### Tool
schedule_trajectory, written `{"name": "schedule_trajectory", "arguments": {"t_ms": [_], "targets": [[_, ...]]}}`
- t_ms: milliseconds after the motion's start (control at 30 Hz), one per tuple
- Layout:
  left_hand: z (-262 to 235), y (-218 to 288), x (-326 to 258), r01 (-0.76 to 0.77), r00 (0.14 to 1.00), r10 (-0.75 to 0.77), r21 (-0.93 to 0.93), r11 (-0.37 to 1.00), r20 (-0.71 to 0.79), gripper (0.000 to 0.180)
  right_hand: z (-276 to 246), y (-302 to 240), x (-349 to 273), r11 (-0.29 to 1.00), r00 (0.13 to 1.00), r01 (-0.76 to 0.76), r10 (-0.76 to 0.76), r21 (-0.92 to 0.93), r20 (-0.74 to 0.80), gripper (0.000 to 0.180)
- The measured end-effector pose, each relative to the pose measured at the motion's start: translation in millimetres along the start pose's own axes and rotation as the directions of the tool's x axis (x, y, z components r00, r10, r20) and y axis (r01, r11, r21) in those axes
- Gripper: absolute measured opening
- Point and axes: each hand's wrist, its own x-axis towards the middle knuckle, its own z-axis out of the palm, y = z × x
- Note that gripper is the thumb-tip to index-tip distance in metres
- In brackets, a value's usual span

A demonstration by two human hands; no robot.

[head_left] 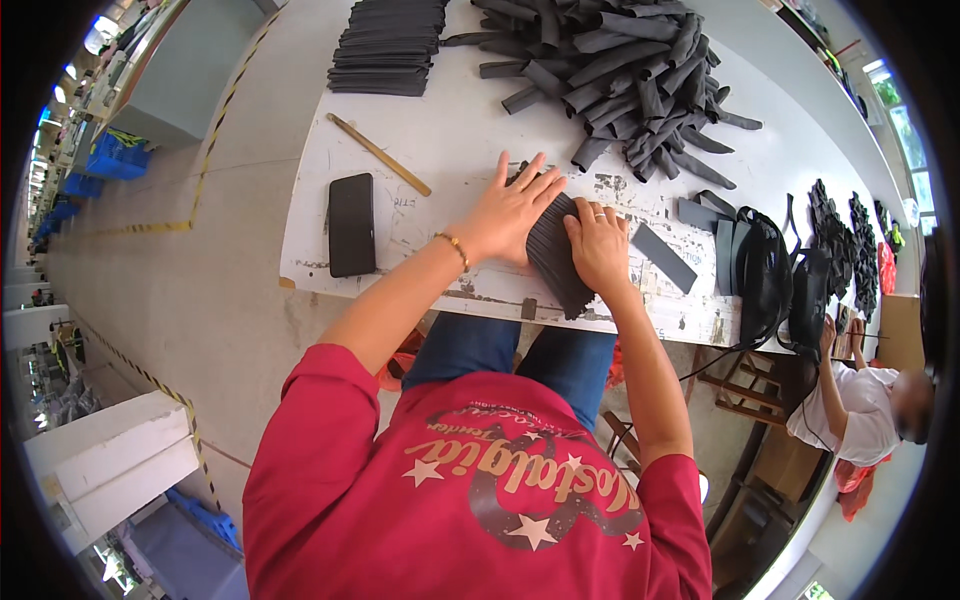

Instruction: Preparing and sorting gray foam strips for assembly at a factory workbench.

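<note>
A row of narrow black fabric strips (556, 250) lies slantwise on the white table, near its front edge, packed side by side. My left hand (508, 212) rests on the upper left part of the row, fingers spread and stretched out. On the right side of the row lies my right hand (601, 246), its fingers fairly close together and touching the strips. Neither hand is wrapped round them. Just right of my right hand is a flat dark grey rectangular piece (664, 258).
A large loose heap of black fabric tubes (630, 75) covers the far middle. Far left sits a neat stack of black strips (385, 50). A wooden stick (380, 155) and black phone (351, 225) lie left. Black straps and bags (762, 270) hang right, near another person (865, 410).
</note>
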Motion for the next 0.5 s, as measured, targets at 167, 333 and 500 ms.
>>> {"name": "schedule_trajectory", "arguments": {"t_ms": [167,333,500], "targets": [[9.2,-6.8,0.3,0.044,0.998,-0.035,-0.165,0.985,0.057,0.098,-20.0,-20.2,-4.9,0.999,0.982,-0.041,0.042,-0.005,0.184,0.085],[17.3,-0.5,0.9,0.061,0.996,-0.067,-0.102,0.993,-0.054,0.081,-33.8,-33.3,-2.1,0.991,0.921,-0.056,0.098,-0.121,0.377,0.127],[10.6,-2.3,-1.6,0.023,0.990,-0.044,-0.158,0.987,-0.136,0.078,-25.4,-38.8,4.1,0.988,0.935,-0.125,0.148,-0.089,0.323,0.091]]}}
